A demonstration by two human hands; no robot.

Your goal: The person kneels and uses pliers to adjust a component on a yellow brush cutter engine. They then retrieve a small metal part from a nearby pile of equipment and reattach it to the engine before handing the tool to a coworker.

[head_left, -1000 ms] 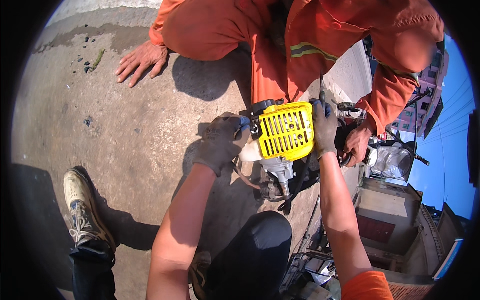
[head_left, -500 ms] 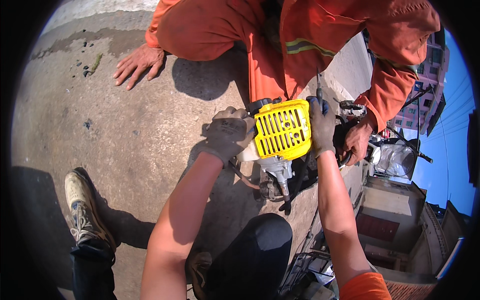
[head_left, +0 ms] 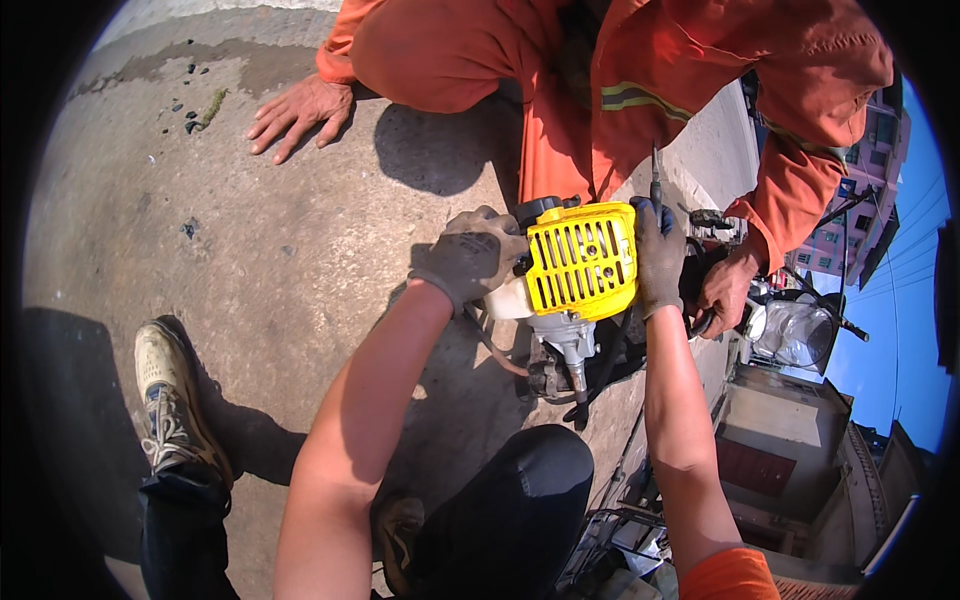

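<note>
While the left hand (head_left: 470, 255), in a grey-brown glove, presses up against the near-left side of an engine (head_left: 582, 260), its fingers bend inward beside the yellow cover, and their tips are out of sight, so I cannot tell whether they grip anything there. On the other side, the right hand (head_left: 658, 258), gloved alike, grasps a thin tool (head_left: 656, 185) whose narrow shaft points away past the fingers; this hand is right beside the cover's right edge.

The engine is between the two hands, just beyond the wearer's dark-trousered knee (head_left: 515, 490). It has a black cap (head_left: 538, 210) at its upper left, a whitish tank (head_left: 510, 300) below the left hand, and a grey metal housing (head_left: 568, 335) under the slotted cover.

Across from it, a co-worker in orange clothes (head_left: 440, 50) crouches, one bare hand (head_left: 302, 115) spread flat on the concrete ground (head_left: 250, 240). The co-worker's other hand (head_left: 728, 290) is near the wearer's right wrist, its fingers partly hidden.
</note>
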